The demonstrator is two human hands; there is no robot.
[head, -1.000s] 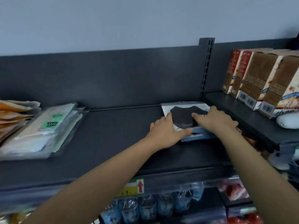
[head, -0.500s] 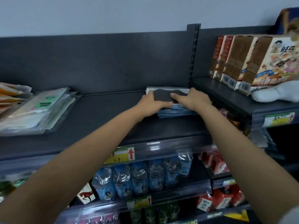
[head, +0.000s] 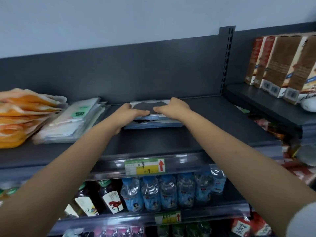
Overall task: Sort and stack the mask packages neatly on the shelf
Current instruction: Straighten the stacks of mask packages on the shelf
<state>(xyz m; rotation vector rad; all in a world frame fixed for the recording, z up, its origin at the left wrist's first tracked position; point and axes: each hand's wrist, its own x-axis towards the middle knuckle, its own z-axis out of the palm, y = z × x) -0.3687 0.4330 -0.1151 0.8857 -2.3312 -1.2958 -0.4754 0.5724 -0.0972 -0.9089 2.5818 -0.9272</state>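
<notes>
Dark grey shelf (head: pixel 162 142) is carrying three piles. Far left: orange-and-white packages (head: pixel 20 117) sitting stacked, edges fanning out. Just beside them, touching: a stack of clear-wrapped white mask packages (head: pixel 71 122) with a green label, leaning slightly. Middle, near the back panel: a stack of blue packages with a black mask on top (head: pixel 152 120), lying flat, well apart from the white stack. Front strip of the shelf lying bare; a price tag (head: pixel 145 166) hanging on its front edge.
</notes>
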